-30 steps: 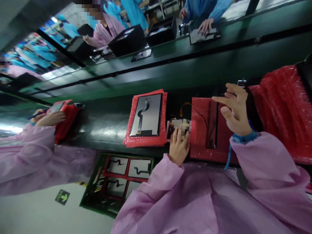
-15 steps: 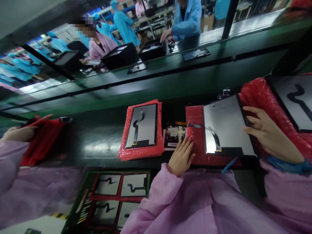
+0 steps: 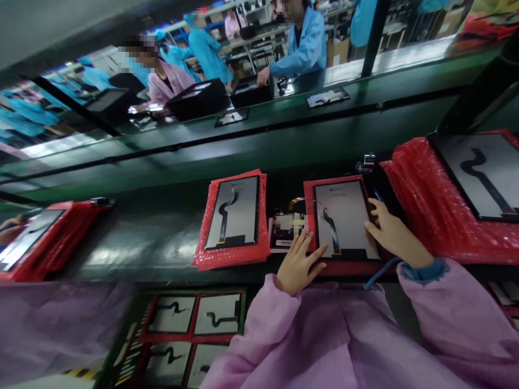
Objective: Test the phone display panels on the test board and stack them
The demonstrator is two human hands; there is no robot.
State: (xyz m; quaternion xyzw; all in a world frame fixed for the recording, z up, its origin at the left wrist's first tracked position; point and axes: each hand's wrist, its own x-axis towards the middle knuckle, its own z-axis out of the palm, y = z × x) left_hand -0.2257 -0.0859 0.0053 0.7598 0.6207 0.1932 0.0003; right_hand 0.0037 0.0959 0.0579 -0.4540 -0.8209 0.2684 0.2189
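right now the gray display panel (image 3: 347, 208) lies on a red bubble sheet (image 3: 308, 195), right of the frame's center. your left hand (image 3: 298, 263) is open, fingers spread at the panel's lower left, just below the circuit board (image 3: 279, 232), with nothing visibly gripped. your right hand (image 3: 393, 237) is half curled, fingertips at the panel's right edge; whether they pinch it, you cannot tell. red bubble wrap (image 3: 419, 202) is heaped at the frame's right.

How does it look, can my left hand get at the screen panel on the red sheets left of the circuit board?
Probably yes. Your left hand seems to hold nothing, and only the low-lying circuit board sits between it and that screen panel, which lies uncovered on its red sheets.
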